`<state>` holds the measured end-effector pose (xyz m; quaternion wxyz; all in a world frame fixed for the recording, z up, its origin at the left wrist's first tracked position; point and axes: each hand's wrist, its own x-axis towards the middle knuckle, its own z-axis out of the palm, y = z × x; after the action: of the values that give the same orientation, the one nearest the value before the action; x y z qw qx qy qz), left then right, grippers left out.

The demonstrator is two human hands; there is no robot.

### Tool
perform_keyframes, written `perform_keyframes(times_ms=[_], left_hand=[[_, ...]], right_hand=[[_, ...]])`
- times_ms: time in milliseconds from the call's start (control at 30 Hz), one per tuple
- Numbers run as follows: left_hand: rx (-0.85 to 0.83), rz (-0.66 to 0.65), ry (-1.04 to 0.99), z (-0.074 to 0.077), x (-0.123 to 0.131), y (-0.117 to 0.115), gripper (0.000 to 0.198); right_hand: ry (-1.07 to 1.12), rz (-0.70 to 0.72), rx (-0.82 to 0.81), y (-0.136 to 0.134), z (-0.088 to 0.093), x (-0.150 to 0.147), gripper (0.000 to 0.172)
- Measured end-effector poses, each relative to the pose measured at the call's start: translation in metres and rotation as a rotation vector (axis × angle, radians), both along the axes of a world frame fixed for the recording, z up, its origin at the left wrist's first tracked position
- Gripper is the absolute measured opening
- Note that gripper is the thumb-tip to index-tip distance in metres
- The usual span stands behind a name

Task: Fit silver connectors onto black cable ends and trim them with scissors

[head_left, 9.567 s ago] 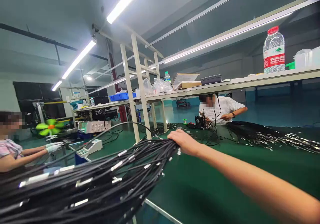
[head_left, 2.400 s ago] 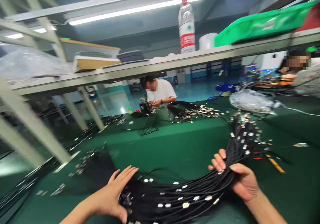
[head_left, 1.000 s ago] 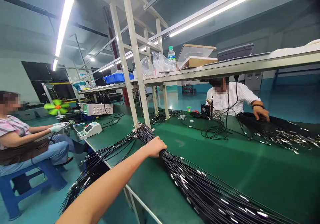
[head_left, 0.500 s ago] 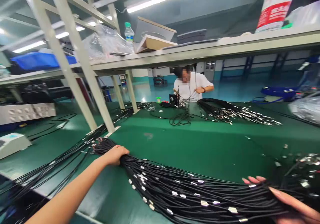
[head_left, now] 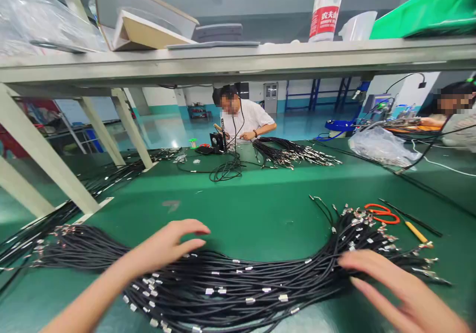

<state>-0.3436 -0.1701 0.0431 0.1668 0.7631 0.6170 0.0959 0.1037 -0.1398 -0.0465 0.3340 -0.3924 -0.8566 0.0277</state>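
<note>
A thick bundle of black cables point(head_left: 245, 283) with small white tags lies curved along the green tabletop in front of me. Bare copper-coloured ends show at its left, metal connectors at its right. My left hand point(head_left: 174, 241) is over the left half of the bundle, thumb and fingers apart, holding nothing. Over the right part, my right hand point(head_left: 390, 283) has its thumb and fingers spread beside the cables; whether its fingertips touch them I cannot tell.
Orange-handled scissors point(head_left: 386, 217) and a yellow-handled tool point(head_left: 415, 232) lie beyond the connectors. A metal shelf point(head_left: 238, 65) crosses above the table. Across it, a co-worker point(head_left: 241, 117) sits near another cable bundle point(head_left: 293, 152). A plastic bag point(head_left: 383, 147) lies right; another person point(head_left: 457, 110) is beyond.
My left hand has let go of the bundle and moved right along it. My right hand has opened off the cables. The view has turned right, bringing the scissors into sight.
</note>
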Motion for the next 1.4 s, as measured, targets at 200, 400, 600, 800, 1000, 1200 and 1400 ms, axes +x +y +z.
perform_keyframes(times_ms=[200, 400, 600, 800, 1000, 1200, 1400], left_hand=[[-0.069, -0.236, -0.052, -0.052, 0.099, 0.029, 0.020], [0.008, -0.022, -0.225, -0.065, 0.092, 0.028, 0.022], [0.107, 0.039, -0.277, -0.055, 0.087, 0.038, 0.031], [0.190, 0.168, -0.301, -0.041, 0.087, 0.059, 0.038], [0.361, 0.412, -0.437, -0.028, 0.076, 0.076, 0.050], [0.475, 0.204, -0.415, -0.023, 0.071, 0.059, 0.040], [0.310, -0.015, -0.175, -0.060, 0.088, 0.025, 0.028]], right_hand=[[-0.309, 0.130, 0.102, 0.022, 0.010, -0.040, 0.023], [-0.302, 0.119, 0.466, -0.002, -0.018, -0.017, 0.028], [-0.258, 0.113, 0.438, -0.005, -0.016, -0.021, 0.027], [-0.129, 0.075, 0.157, -0.002, -0.002, -0.020, 0.027], [0.518, 0.000, -0.697, 0.031, 0.015, -0.062, 0.030], [1.317, 0.181, -1.366, 0.105, 0.043, -0.107, 0.032], [1.301, 0.305, -1.189, 0.129, 0.051, -0.089, 0.020]])
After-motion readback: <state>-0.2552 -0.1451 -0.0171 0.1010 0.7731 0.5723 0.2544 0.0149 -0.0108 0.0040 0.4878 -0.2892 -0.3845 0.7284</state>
